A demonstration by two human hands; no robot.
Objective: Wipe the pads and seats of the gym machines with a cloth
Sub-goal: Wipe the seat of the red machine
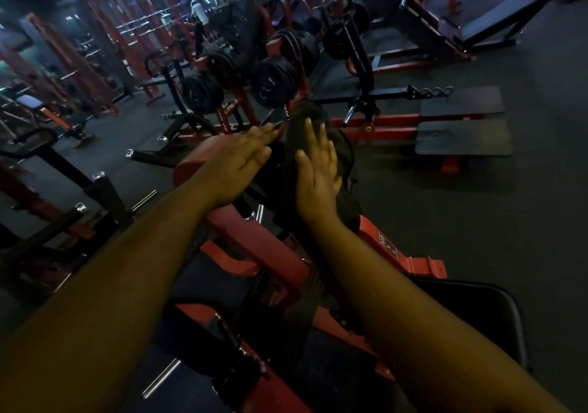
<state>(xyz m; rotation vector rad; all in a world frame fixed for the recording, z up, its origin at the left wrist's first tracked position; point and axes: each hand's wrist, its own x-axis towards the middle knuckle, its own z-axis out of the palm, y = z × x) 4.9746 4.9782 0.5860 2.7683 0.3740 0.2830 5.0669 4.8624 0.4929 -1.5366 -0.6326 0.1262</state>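
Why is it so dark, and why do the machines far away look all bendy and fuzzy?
Head view: the gym is dimly lit, so the dark cloth under the right hand nearly vanishes; the left hand looks slightly smeared; the wide lens bends the far racks, which are blurry.

A dark cloth [318,158] was seen draped over the upright black pad [273,164] of a red-framed machine [273,253], bunched and hanging down its right side. A black seat [477,314] was observed at lower right, edge-on. Cloth texture was too dim to resolve.
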